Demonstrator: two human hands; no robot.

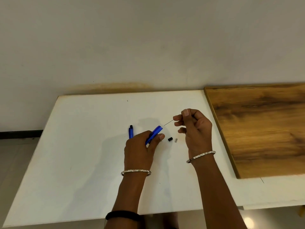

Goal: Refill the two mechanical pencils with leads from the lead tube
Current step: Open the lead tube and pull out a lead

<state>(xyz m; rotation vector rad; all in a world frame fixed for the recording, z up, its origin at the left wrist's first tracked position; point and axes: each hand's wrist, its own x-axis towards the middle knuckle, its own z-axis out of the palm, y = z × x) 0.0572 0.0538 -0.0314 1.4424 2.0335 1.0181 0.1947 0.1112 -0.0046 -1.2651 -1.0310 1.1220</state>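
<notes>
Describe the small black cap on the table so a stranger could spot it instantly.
Start at the white table and look between the two hands. The small black cap lies there, loose. Unlike the grey piece just right of it, it is black and nearer the left hand.

A white tabletop [79,162] fills the lower half of the view, its surface bare over most of its left side and marked by a few tiny dark specks. Along its far edge runs a brownish, stained strip [115,87] where it meets the wall. A dark-grained wooden board [264,129] lies on the right part of the tabletop, reaching to the right border of the view. Behind stands a plain off-white wall [148,38] with faint smudges. At the far left, a black skirting [18,134] runs along the wall's foot above a pale tiled floor [14,162].
</notes>
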